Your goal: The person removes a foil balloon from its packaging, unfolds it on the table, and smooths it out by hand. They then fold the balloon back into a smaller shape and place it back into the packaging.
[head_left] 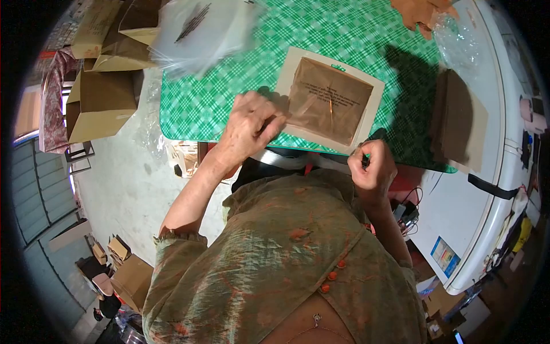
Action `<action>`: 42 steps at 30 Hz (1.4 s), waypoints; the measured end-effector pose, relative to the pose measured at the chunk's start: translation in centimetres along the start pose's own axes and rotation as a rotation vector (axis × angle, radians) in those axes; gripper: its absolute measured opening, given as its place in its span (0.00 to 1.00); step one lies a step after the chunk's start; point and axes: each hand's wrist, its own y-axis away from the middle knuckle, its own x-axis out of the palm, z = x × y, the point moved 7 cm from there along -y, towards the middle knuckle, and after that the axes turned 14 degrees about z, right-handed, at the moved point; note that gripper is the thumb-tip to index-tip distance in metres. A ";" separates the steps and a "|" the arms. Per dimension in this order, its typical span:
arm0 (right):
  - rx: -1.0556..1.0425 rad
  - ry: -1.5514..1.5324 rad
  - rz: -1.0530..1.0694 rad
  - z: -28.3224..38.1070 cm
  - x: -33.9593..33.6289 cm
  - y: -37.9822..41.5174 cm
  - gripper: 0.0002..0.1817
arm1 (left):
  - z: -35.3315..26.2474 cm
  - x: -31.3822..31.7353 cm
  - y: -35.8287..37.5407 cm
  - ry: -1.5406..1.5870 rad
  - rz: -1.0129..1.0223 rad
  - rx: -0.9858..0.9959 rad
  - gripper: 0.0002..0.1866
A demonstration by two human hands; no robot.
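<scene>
A flat beige card (pixel 375 92) lies tilted on the green checked tablecloth. On its middle sits a brown packet in clear plastic (pixel 326 112), printed with several lines of dark text. My left hand (pixel 252 123) is at the card's left edge, fingers curled in and thumb pointing toward the packet. Beside the card's lower right corner, my right hand (pixel 373 166) is closed, with thumb and forefinger together. What either hand pinches, if anything, is too small or hidden to make out.
A stack of clear plastic bags (pixel 206 37) lies at the table's upper left. Open cardboard boxes (pixel 103 103) stand left of it. Brown card pieces (pixel 458 120) lean at the table's right edge, near a white appliance (pixel 458 212). Crumpled clear plastic (pixel 458 40) is at the upper right.
</scene>
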 end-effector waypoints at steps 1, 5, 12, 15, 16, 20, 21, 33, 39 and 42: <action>-0.009 0.029 -0.005 0.2 -0.1 -0.2 0.11 | 0.0 0.1 -0.2 -0.007 0.005 0.000 0.06; -0.013 0.069 0.006 0.7 -0.3 -0.7 0.12 | 0.1 0.2 -0.3 -0.003 0.030 -0.008 0.06; 0.002 0.102 0.041 1.2 -0.2 -0.8 0.13 | 0.1 0.4 -0.9 -0.064 0.019 0.000 0.06; 0.041 0.096 0.048 1.2 -0.1 -0.9 0.13 | 0.0 0.8 -0.9 -0.133 -0.033 0.011 0.09; 0.054 0.107 0.037 1.0 0.1 -0.8 0.14 | -0.1 0.9 -0.9 -0.157 -0.055 0.017 0.10; 0.171 0.151 0.099 -0.3 0.4 -0.9 0.19 | -1.0 0.8 -0.8 -0.226 -0.155 0.003 0.21; 0.160 0.179 0.106 -0.3 0.3 -1.2 0.19 | -1.1 0.9 -0.6 -0.242 -0.179 -0.007 0.23; 0.027 0.354 0.215 0.3 1.6 -2.9 0.18 | -2.6 1.9 6.2 -0.310 -0.361 -0.276 0.19; -0.064 0.376 0.283 0.6 1.9 -3.4 0.19 | -0.7 3.1 10.9 -0.236 -0.497 -0.431 0.10; -0.089 0.387 0.299 1.0 1.9 -3.6 0.18 | 2.2 4.9 13.8 0.559 -0.302 -0.865 0.16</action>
